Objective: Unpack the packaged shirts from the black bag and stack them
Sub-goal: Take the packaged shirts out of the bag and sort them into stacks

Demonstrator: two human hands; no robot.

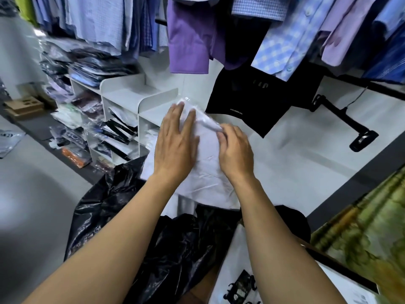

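White plastic-wrapped shirt (206, 172) above crumpled black bag (175, 249): left hand (175, 145) flat, right hand (236, 154) pinching edge; stacking likely next.

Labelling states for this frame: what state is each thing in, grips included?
black bag: crumpled, slack
packaged shirt: in clear wrap, held over the black bag
left grip: fingers straight, flat on the packaged shirt
right grip: fingers curled, pinching the packaged shirt's wrap
purple shirt: hanging
white shelf: cubbies hold packaged garments
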